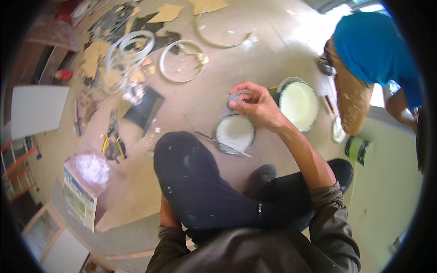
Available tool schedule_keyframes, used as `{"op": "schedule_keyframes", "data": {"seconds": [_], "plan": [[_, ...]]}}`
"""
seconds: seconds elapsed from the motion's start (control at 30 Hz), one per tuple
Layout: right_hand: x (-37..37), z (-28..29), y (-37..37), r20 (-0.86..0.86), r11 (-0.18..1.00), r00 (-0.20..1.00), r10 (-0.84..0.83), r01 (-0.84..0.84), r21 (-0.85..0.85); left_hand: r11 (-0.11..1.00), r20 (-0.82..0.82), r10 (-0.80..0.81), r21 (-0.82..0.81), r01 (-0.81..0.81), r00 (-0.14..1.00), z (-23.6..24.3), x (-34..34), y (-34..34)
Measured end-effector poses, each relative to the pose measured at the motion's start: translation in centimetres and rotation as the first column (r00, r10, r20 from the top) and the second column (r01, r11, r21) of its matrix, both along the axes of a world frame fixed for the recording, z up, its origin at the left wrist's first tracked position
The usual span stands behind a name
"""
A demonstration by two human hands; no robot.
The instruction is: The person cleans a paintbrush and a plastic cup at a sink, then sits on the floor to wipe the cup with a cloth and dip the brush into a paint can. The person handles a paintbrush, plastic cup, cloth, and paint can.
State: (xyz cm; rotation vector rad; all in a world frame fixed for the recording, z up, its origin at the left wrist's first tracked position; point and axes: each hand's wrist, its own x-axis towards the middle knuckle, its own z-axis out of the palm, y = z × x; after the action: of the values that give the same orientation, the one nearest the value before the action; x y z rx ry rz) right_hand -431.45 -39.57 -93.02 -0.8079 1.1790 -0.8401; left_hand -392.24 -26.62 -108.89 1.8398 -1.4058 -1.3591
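Note:
My right hand is raised over the far rim of a small bucket of whitish paste. Its fingers pinch a thin grey piece, partly hidden by them and too blurred to name. A thin stick-like tool lies along the bucket's near edge. Beyond my wrist, to the right, is a larger bucket with pale paste or paint. Only my left forearm shows, beside my bent knee; the leg hides my left hand.
A person in a blue shirt crouches at the right, near a white-coated tool and a tipped green-black can. Yellow-handled snips, a box of white powder, coiled white tubing and cardboard scraps lie leftward.

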Motion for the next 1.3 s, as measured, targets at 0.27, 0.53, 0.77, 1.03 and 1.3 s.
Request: {"op": "schedule_keyframes", "data": {"seconds": [0.27, 0.53, 0.77, 1.03, 1.3], "plan": [[-14.9, 6.7, 8.0, -0.425, 0.928, 0.825, -0.372, 0.324, -0.183, 0.982, 0.006, 0.078, -0.173, -0.076, 0.997, -0.3, -3.1, -6.2], [-18.5, 1.4, 9.0, -0.817, 0.991, 0.571, -0.08, -0.045, -0.129, 0.844, -0.143, 0.064, -0.52, -0.13, 0.988, 9.9, -1.2, -17.1], [-19.7, -1.2, 9.5, -0.898, 0.927, 0.418, -0.136, -0.268, -0.265, 0.819, -0.038, -0.332, -0.507, 0.268, 0.943, 25.6, -18.6, -15.8], [-19.0, -2.8, 9.6, -0.94, 0.953, 0.339, -0.046, -0.268, -0.144, 0.728, 0.084, -0.506, -0.492, 0.477, 0.858, 24.3, -27.6, -13.1], [-21.4, -4.8, 10.6, -0.776, 0.998, 0.63, -0.047, -0.005, -0.064, 0.685, 0.145, -0.547, -0.488, 0.541, 0.824, 20.0, -28.5, -12.1]]}}
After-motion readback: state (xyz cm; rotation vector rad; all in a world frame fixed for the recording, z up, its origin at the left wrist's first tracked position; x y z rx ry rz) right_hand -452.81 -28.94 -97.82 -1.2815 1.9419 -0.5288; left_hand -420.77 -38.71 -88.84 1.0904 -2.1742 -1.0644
